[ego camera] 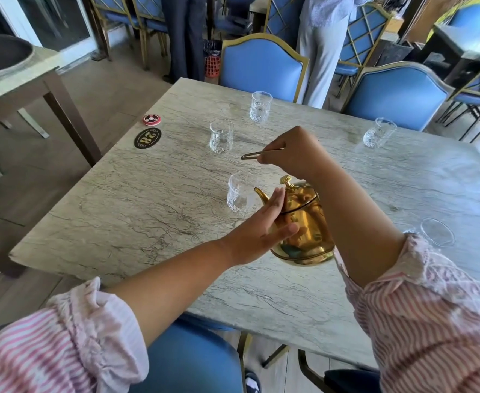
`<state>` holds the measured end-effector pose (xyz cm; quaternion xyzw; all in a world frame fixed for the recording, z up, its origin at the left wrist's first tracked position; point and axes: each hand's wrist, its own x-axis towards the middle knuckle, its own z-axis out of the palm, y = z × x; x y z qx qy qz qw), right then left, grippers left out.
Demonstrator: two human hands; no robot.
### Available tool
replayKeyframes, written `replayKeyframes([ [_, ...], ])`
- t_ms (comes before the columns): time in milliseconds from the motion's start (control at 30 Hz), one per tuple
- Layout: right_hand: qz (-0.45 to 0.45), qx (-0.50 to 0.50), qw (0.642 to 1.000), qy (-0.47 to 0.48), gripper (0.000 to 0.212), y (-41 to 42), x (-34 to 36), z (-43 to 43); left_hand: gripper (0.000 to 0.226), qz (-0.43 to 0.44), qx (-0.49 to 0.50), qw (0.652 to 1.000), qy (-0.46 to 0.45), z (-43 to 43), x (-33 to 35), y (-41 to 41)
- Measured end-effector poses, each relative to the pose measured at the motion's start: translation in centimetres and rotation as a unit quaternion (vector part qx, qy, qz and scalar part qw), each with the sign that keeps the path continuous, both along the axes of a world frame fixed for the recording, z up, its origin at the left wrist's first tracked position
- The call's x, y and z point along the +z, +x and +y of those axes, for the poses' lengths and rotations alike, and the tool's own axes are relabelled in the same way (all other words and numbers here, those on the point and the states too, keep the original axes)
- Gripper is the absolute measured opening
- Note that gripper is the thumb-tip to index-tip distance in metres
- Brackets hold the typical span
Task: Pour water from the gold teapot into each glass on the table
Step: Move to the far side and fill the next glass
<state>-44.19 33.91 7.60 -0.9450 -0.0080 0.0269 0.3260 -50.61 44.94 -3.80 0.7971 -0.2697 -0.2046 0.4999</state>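
Note:
A gold teapot (307,222) hangs just above the marble table (136,211), tilted with its spout toward a clear cut glass (240,192). My right hand (292,153) is shut on the teapot's thin wire handle above it. My left hand (264,225) lies flat and open against the pot's left side. More glasses stand at the left middle (221,136), far middle (260,106), far right (379,132) and near right (437,232), the last partly behind my right sleeve. Whether water is flowing I cannot make out.
An oval "28" table plaque (147,138) and a red round call button (151,119) lie near the left edge. Blue gold-framed chairs (261,68) line the far side, with two people standing behind them. Another table (12,78) stands at the left.

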Motion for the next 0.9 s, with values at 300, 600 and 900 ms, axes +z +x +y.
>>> replayKeyframes([
  [300,0.008,0.017,1.0,-0.012,0.024,0.5,0.0,0.5,0.097,0.015,0.005,1.0,-0.009,0.1,0.1,0.1],
  [600,0.011,0.026,0.999,-0.022,0.025,0.8,0.0,0.9,0.1,0.018,0.007,1.0,-0.013,0.2,0.2,0.1],
  [900,0.01,0.032,0.999,-0.032,0.025,0.7,0.1,1.1,0.099,0.021,0.005,1.0,-0.022,0.3,0.4,0.1],
])
